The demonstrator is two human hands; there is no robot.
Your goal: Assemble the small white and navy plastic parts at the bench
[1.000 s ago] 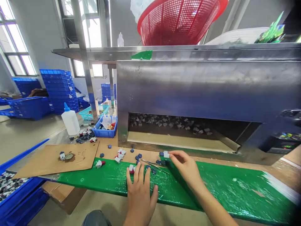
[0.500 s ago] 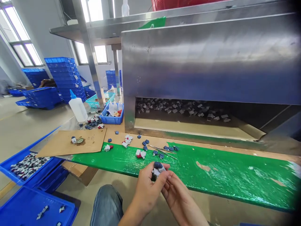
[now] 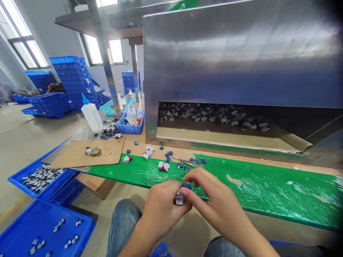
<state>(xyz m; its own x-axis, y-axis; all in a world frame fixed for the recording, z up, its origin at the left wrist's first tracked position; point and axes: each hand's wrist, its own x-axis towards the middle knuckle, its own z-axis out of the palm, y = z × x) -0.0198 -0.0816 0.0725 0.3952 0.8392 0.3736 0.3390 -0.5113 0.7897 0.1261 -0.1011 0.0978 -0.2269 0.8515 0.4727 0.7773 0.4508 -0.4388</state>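
My left hand (image 3: pixel 162 200) is closed around a small grey plastic piece (image 3: pixel 179 200) with a dark navy part (image 3: pixel 187 186) at its top, held just over the front edge of the green-covered bench. The thumb and index finger of my right hand (image 3: pixel 218 198) pinch about the navy part; my left fingers partly hide the piece. Loose navy parts (image 3: pixel 180 165) and a pair of thin metal tweezers (image 3: pixel 187 162) lie just beyond my hands. White-and-red pieces (image 3: pixel 163 166) sit to their left on the green covering (image 3: pixel 144 174).
A metal hood (image 3: pixel 227 60) stands behind the bench, with many grey pieces (image 3: pixel 209 116) inside. At left are a cardboard sheet (image 3: pixel 72 157) bearing a small round cap (image 3: pixel 95 152), a white squeeze bottle (image 3: pixel 92 116) and a blue basket (image 3: pixel 130 129). Blue trays (image 3: pixel 24 223) with pieces sit lower left.
My right hand has turned and come over the top of the piece, its index finger now lifted above the navy part. The view has tipped downward, showing more of the lower-left tray.
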